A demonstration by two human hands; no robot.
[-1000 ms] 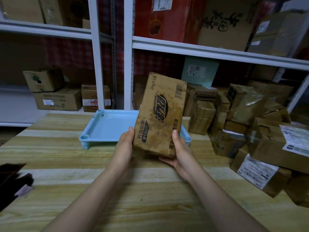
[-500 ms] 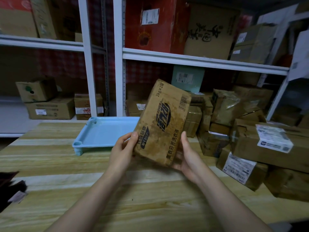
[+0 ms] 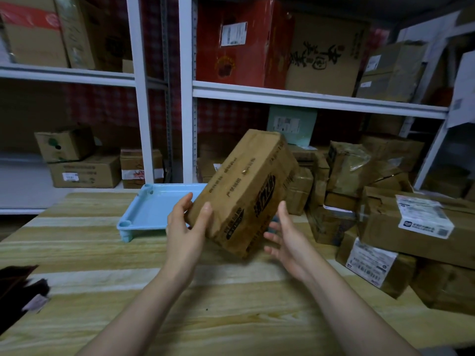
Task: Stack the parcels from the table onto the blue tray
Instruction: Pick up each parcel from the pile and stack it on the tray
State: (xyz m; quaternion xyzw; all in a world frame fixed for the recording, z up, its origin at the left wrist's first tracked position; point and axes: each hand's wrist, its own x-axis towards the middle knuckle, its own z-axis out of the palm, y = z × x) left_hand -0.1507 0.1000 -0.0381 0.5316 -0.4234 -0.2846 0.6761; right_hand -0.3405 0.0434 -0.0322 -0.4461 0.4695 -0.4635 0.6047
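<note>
A brown cardboard parcel [image 3: 246, 191] with black print is held tilted in the air above the wooden table, just in front of the blue tray [image 3: 156, 211]. My left hand [image 3: 186, 227] grips its lower left corner, thumb on the near face and fingers behind. To the parcel's lower right, my right hand [image 3: 288, 240] is spread with straight fingers; whether it touches the parcel I cannot tell. What shows of the tray holds nothing; the parcel hides its right part.
A heap of taped parcels [image 3: 385, 217] with white labels covers the table's right side. White metal shelving [image 3: 308, 98] with cartons stands behind the table. A dark cloth [image 3: 18, 291] lies at the left edge.
The parcel has been turned and tilted, its top now leaning right. My right hand has come off its side and opened; my left hand has shifted its grip to the lower corner.
</note>
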